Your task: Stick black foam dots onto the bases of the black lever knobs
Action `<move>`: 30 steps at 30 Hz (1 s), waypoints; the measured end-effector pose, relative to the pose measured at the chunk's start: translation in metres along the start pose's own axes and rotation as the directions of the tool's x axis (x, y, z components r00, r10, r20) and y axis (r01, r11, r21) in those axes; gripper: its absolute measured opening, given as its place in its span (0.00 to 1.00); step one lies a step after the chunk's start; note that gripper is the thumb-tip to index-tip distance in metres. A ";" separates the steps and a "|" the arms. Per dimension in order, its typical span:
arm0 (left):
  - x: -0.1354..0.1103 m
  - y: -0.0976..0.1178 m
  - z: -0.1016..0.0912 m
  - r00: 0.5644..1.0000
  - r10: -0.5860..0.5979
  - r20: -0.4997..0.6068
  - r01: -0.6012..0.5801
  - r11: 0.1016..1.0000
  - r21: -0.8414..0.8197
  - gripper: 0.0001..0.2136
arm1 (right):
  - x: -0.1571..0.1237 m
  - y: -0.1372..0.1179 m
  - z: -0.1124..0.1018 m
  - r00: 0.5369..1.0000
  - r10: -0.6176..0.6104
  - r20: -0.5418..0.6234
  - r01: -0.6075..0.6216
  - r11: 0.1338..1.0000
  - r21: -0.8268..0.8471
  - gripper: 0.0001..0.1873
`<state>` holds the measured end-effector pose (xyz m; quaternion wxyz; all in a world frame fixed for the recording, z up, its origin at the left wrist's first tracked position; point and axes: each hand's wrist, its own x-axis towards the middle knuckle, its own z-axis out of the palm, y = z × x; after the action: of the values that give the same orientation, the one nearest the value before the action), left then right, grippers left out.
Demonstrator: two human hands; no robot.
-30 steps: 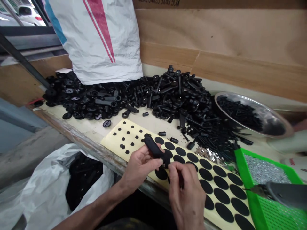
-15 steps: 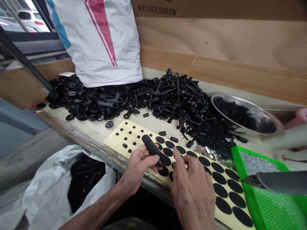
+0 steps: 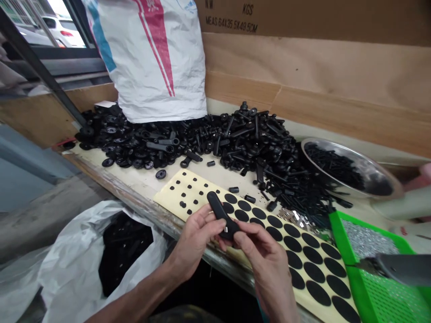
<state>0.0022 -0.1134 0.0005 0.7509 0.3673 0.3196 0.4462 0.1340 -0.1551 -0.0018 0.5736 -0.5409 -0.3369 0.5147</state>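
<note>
A: What do the hands have?

B: The left hand [image 3: 195, 240] has its fingers curled around a black plastic handle [image 3: 219, 213]. The right hand [image 3: 266, 264] is at the handle's end, with its fingers almost closed. I can't tell if they grip it or only touch it.

A: Where is the handle?

B: It's just above the cream sticker sheet [image 3: 208, 184], over its round black stickers [image 3: 292, 251].

A: What else is around that sheet?

B: Near it, on the left and lower down, is a white plastic bag [image 3: 63, 278] holding black parts [image 3: 124, 251]. On its right is a green mesh tray [image 3: 380, 287] with tiny silver bits [image 3: 370, 240], and a blurry grey tool [image 3: 400, 269] over it. Behind the sheet is a big heap of black parts [image 3: 242, 139], then a steel bowl [image 3: 336, 148] of black screws [image 3: 333, 166]. Farther behind is a white woven sack [image 3: 151, 58], then a cardboard box [image 3: 262, 18].

A: What could go wrong?

B: If the fingers slip, the handle could drop onto the stickers or over the bench edge [image 3: 141, 206]. A bump could make loose parts roll off the heap, or shake the tiny silver bits out of the tray.

A: Can you read anything?

B: The box says "N.W.", "KGS" and "MEAS 64X35.5X49.5CM". The sack has red and blue stripes, but I can't read a brand.
</note>
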 end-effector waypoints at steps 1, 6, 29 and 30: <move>-0.001 0.000 -0.002 1.000 0.002 0.001 -0.002 1.000 0.013 0.15 | 0.001 -0.001 0.002 1.000 0.027 0.004 -0.028 0.999 0.043 0.10; -0.006 0.002 -0.011 0.999 0.014 -0.039 -0.013 0.999 0.032 0.18 | 0.007 -0.009 0.011 0.967 0.199 0.158 -0.229 0.952 0.202 0.11; 0.018 0.020 -0.051 0.871 0.191 0.452 -0.408 -0.230 0.884 0.10 | 0.050 0.037 -0.006 0.841 -0.501 0.203 0.312 0.144 -0.939 0.18; 0.027 0.013 -0.043 0.869 0.150 0.471 -0.421 -0.276 0.864 0.10 | 0.051 0.036 -0.006 0.847 -0.492 0.202 0.320 0.167 -0.933 0.17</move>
<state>-0.0272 -0.0729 -0.0157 0.0884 0.9069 0.3754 0.1694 0.1434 -0.1124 -0.0464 0.2802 -0.6961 -0.6610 0.0007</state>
